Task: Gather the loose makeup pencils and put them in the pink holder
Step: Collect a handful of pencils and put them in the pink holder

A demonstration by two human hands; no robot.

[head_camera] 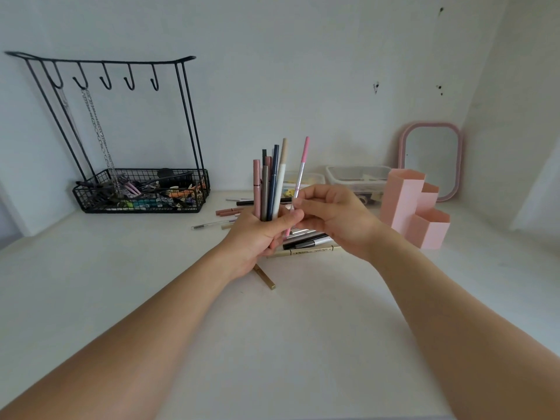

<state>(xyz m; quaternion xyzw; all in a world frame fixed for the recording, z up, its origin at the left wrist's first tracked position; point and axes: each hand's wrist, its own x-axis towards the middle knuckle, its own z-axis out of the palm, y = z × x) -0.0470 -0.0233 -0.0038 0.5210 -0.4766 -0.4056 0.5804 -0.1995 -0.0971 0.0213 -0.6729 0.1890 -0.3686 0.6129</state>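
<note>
My left hand (257, 237) grips an upright bundle of several makeup pencils (271, 183) above the middle of the white table. My right hand (336, 219) pinches a thin pink pencil (300, 177), held almost upright right beside the bundle. More loose pencils (306, 242) lie on the table under and behind both hands; a gold one (266, 278) pokes out below my left wrist. The pink holder (415, 207), with three stepped hexagonal cups, stands to the right of my right hand.
A black wire rack (142, 189) with hooks, hanging chains and a basket of hair clips stands at the back left. Two clear plastic boxes (357, 177) sit behind the hands. A pink-framed mirror (430, 159) leans on the back wall at the right.
</note>
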